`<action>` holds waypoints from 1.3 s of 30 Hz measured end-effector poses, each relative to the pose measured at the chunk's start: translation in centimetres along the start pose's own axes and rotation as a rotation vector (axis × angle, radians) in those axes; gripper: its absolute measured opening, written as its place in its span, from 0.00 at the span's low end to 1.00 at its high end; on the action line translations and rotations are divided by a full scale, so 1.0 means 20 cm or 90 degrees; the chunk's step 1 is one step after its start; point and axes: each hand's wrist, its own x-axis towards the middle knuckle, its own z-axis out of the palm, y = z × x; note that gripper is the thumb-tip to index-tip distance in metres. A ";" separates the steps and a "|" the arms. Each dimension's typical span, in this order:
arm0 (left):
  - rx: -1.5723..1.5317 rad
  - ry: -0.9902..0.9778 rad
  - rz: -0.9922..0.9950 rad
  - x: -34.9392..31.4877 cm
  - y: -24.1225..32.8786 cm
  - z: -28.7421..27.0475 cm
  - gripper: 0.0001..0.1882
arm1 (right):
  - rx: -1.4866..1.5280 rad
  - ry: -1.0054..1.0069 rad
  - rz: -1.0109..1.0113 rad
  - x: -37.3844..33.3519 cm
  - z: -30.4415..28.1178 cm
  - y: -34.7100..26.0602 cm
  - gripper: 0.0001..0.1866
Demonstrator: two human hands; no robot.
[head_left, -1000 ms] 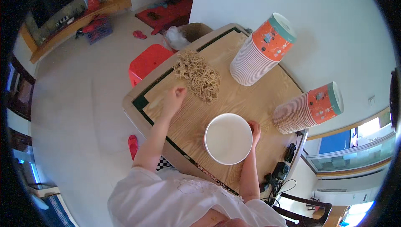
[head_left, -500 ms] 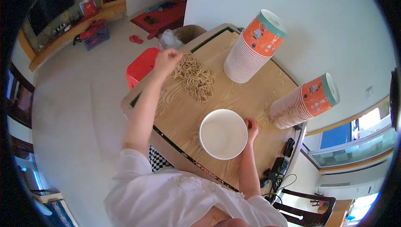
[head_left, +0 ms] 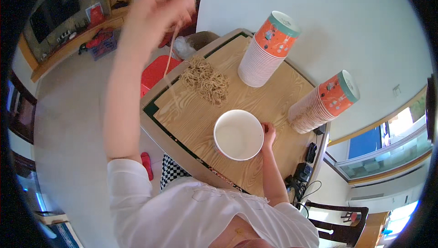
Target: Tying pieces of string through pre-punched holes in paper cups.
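Observation:
My left hand [head_left: 166, 10] is raised high above the table's far left side, fingers pinched and blurred by motion. From it dangles a thin tan rubber band [head_left: 171, 51], stretched long and slack. Below and to the right lies a tangled heap of tan rubber bands [head_left: 206, 81]. A white paper bucket [head_left: 239, 136] stands near the table's front, its open mouth up and nothing visible inside. My right hand [head_left: 269, 134] is closed at the bucket's right side, fingers curled against its wall; the fingertips are partly hidden.
Two stacks of nested paper buckets, orange and teal at the closed end, stand at the back [head_left: 263, 51] and the right [head_left: 321, 104] of the wooden table [head_left: 178, 124]. Black cables and adapters [head_left: 301, 175] lie at the right edge. A red stool [head_left: 155, 72] is beyond the left edge.
My left hand has lifted up from the heap, drawing a rubber band out with it. My right hand remains at the bucket. The view has shifted slightly.

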 end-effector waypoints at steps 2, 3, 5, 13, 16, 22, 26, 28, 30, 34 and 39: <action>-0.065 -0.088 -0.056 -0.20 -0.10 0.17 0.05 | 0.041 -0.006 0.045 -0.01 -0.03 0.04 0.06; -0.094 -0.165 -0.122 -0.30 -0.18 0.23 0.05 | 0.219 -0.029 0.135 0.03 -0.08 -0.05 0.06; -0.169 -0.301 -0.220 -0.49 -0.39 0.36 0.04 | 0.395 -0.053 0.149 0.08 -0.20 -0.25 0.07; -0.234 -0.235 -0.301 -0.91 -0.65 0.80 0.06 | 0.515 -0.276 -0.040 -0.18 -0.43 -1.05 0.16; -0.222 -0.250 -0.278 -0.92 -0.59 0.79 0.06 | 0.471 -0.337 0.026 -0.26 -0.42 -1.04 0.17; -0.219 -0.163 -0.262 -0.97 -0.65 0.71 0.07 | 0.290 -0.308 0.033 -0.29 -0.41 -1.01 0.08; -0.217 -0.120 -0.309 -0.97 -0.65 0.65 0.06 | 0.215 -0.314 -0.001 -0.28 -0.41 -0.95 0.06; -0.179 -0.102 -0.291 -0.97 -0.64 0.64 0.06 | 0.185 -0.284 0.006 -0.29 -0.42 -0.95 0.06; -0.139 -0.088 -0.267 -0.96 -0.63 0.64 0.06 | 0.170 -0.255 -0.011 -0.29 -0.44 -0.94 0.05; -0.003 -0.055 -0.110 -0.95 -0.67 0.76 0.08 | 0.186 -0.166 -0.019 -0.25 -0.46 -0.93 0.05; -0.083 -0.138 0.087 -0.87 -0.68 1.11 0.13 | 0.187 -0.112 -0.069 -0.24 -0.43 -0.89 0.06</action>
